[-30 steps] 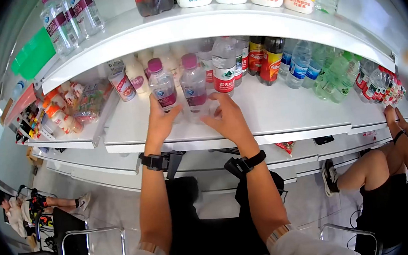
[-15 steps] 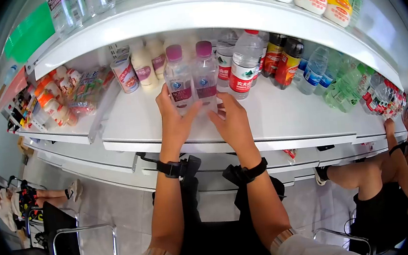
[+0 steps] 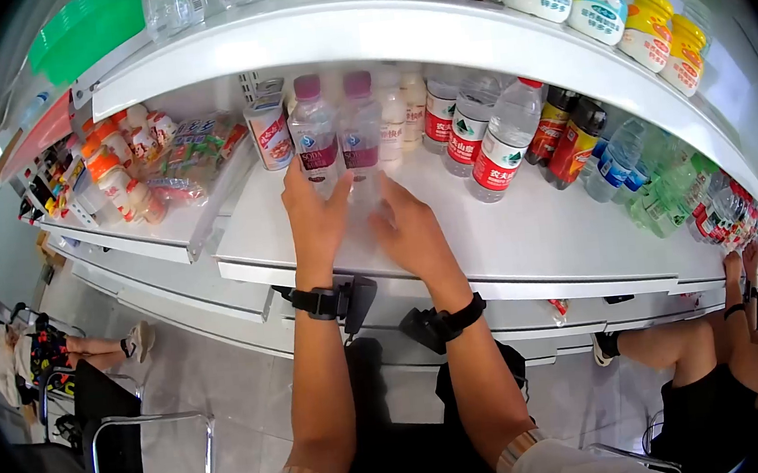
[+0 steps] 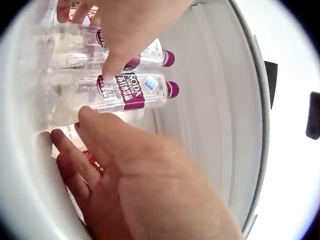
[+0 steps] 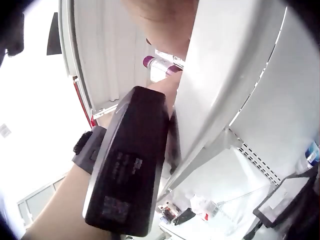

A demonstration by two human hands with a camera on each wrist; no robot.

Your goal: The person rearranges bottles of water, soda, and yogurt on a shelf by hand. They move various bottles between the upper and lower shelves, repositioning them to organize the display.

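Two clear soda water bottles with purple caps, a left one (image 3: 316, 142) and a right one (image 3: 359, 143), stand upright side by side on the middle shelf. My left hand (image 3: 317, 224) grips the lower part of the left bottle, fingers along its outer side. In the left wrist view its thumb (image 4: 114, 67) crosses the front toward the right bottle (image 4: 135, 90). To the right, my right hand (image 3: 415, 233) has its fingers spread, the thumb right at the right bottle's lower side. The right wrist view shows mostly the black wrist device (image 5: 132, 165).
A can (image 3: 271, 137) stands just left of the bottles. Pale milk bottles (image 3: 393, 121), red-label water bottles (image 3: 496, 157) and cola bottles (image 3: 575, 140) stand to the right. The upper shelf edge (image 3: 359, 33) overhangs them. People sit at both sides.
The two soda water bottles have come together and slid left, now beside the can with milk bottles showing to their right. My right hand has drawn slightly back from the right bottle.
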